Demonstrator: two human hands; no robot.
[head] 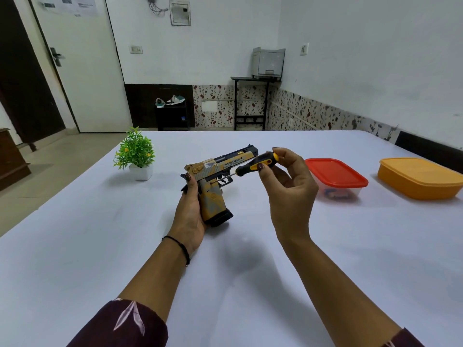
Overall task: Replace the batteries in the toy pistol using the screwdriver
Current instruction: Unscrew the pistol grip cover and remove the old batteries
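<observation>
My left hand (pixel 188 214) grips the gold, grey and black toy pistol (pixel 217 171) by its handle, holding it above the white table with the barrel pointing away to the right. My right hand (pixel 288 186) pinches the black and yellow handle of a screwdriver (pixel 255 164) between thumb and fingers. The thin metal shaft slants down to the left, and its tip touches the pistol's side just above the trigger area.
A small green plant in a white pot (pixel 136 156) stands at the left of the table (pixel 100 246). To the right sit a clear box with a red lid (pixel 335 175) and an orange box (pixel 421 177). The table's left edge drops to the floor.
</observation>
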